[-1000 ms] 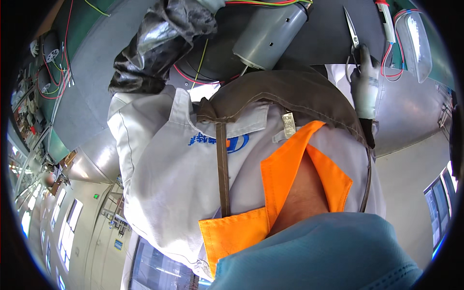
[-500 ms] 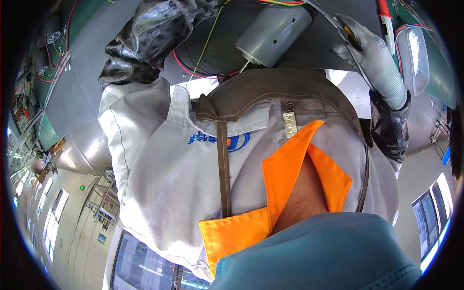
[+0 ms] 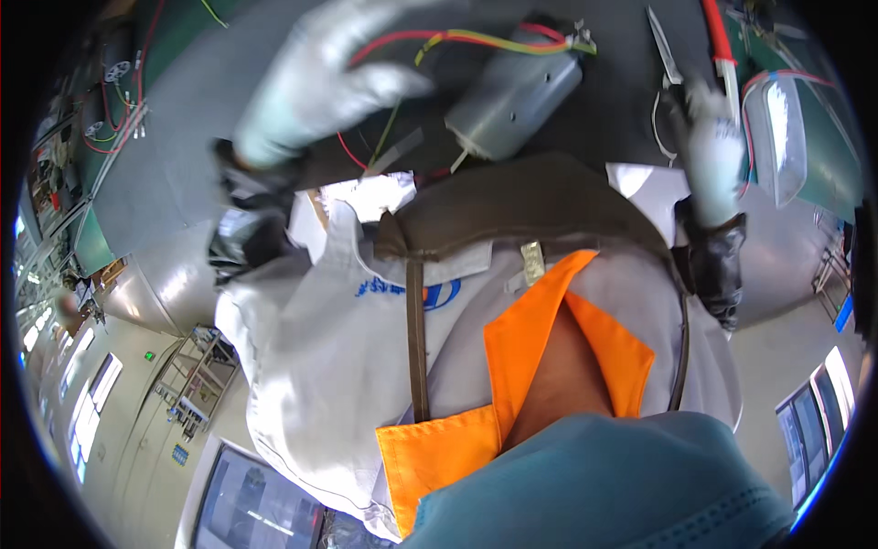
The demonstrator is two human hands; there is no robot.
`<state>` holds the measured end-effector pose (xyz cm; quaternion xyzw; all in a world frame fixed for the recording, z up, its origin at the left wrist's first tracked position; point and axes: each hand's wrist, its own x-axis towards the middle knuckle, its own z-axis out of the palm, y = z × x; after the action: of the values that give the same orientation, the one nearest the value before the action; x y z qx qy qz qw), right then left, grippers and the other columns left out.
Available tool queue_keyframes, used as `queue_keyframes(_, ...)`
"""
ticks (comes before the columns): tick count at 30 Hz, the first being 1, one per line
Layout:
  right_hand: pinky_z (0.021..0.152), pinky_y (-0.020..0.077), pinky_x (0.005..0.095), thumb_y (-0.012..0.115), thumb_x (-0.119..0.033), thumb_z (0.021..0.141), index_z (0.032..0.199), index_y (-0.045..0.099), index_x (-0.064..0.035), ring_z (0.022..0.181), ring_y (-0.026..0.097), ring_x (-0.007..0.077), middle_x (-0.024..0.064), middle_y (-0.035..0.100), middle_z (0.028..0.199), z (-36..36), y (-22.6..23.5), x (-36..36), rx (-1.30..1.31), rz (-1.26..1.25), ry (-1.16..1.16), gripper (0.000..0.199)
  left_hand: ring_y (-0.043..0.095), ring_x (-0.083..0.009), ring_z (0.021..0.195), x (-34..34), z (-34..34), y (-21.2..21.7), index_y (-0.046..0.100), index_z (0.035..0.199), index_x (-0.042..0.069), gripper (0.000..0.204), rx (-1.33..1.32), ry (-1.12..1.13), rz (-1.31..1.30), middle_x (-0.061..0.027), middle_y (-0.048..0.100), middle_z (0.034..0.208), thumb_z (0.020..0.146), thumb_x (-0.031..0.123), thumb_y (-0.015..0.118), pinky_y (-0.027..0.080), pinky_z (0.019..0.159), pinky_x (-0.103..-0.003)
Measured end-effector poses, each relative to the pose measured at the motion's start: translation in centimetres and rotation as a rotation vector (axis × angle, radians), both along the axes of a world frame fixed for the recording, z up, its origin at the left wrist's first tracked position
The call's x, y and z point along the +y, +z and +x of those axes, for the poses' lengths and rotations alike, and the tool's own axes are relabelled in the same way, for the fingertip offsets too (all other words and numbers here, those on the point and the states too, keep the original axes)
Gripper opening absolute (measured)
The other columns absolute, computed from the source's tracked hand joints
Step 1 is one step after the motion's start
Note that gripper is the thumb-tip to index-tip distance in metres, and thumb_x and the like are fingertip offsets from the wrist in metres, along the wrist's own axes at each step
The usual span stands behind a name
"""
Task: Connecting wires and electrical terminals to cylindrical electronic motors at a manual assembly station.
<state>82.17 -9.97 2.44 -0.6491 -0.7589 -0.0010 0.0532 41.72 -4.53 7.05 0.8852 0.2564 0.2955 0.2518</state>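
A grey cylindrical electric motor [image 3: 517, 101] lies tilted on the dark work surface, its shaft pointing toward me. Red and yellow-green wires [image 3: 471, 37] arch above it and end in small metal terminals [image 3: 581, 40]. My left hand [image 3: 338, 78], in a white glove, is smeared by motion left of the motor. Its thumb stands apart from the fingers, and the red wire passes close by the thumb. To the right, my gloved right hand [image 3: 713, 146] is at the dark handle of what look like scissors [image 3: 665, 50], blade pointing away. Blur hides whether its fingers still grip the handle.
Beside my right hand lies a red-and-white stick-like tool [image 3: 722, 46]. A clear-topped, pale oblong object [image 3: 782, 128] stands at the right, with red wire around it. More motors [image 3: 114, 69] with wires sit at the far left. My brown apron [image 3: 540, 201] borders the near edge.
My left hand has swung into view near the wires, and its forearm has shifted. My right hand has drawn slightly nearer to me. The wire ends now lie across the motor's far end.
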Motion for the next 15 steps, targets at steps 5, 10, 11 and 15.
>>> queue_keyframes(5,0.077,0.051,0.0208,0.077,-0.03,0.096,0.12,0.066,0.0096,0.092,0.062,0.0073,0.0033,0.069,0.1,-5.9,-3.8,0.3,1.316,-1.094,-0.188,0.047,0.055,-0.0461,0.124,-6.3,5.1,-10.7,0.058,0.14,0.002,0.071,-0.033,0.34,-0.045,-0.0262,0.058,0.133,0.079,0.036,0.072,0.044,0.107,-0.051)
queue_keyframes(10,0.067,0.0473,0.0297,0.067,-0.027,0.1,0.112,0.071,-0.0017,0.072,0.058,0.01,0.0026,0.067,0.083,-11.9,-4.2,12.0,1.01,-0.296,-0.082,0.028,0.064,-0.0452,0.105,5.2,10.0,-12.8,0.064,0.125,-0.001,0.044,-0.245,0.649,0.735,-0.0247,0.065,0.119,0.086,0.017,0.07,0.055,0.09,-0.047)
queue_keyframes(11,0.078,0.0469,0.0288,0.061,-0.019,0.103,0.123,0.068,0.0005,0.086,0.059,0.009,0.003,0.067,0.091,-13.1,-3.6,14.3,1.258,-0.083,0.134,0.029,0.066,-0.0371,0.099,9.0,10.1,-11.9,0.063,0.121,0.0,0.037,-0.089,0.781,0.204,-0.0223,0.066,0.11,0.089,0.016,0.07,0.056,0.086,-0.042)
queue_keyframes(15,0.082,0.0514,0.0291,0.067,-0.018,0.099,0.127,0.066,0.0023,0.093,0.066,0.0153,0.0096,0.071,0.104,-11.4,-2.9,16.8,1.436,-0.015,0.157,0.034,0.07,-0.031,0.079,21.4,8.3,-7.0,0.065,0.12,0.003,0.033,-0.607,0.555,-0.367,-0.0114,0.07,0.089,0.097,0.026,0.062,0.057,0.071,-0.04)
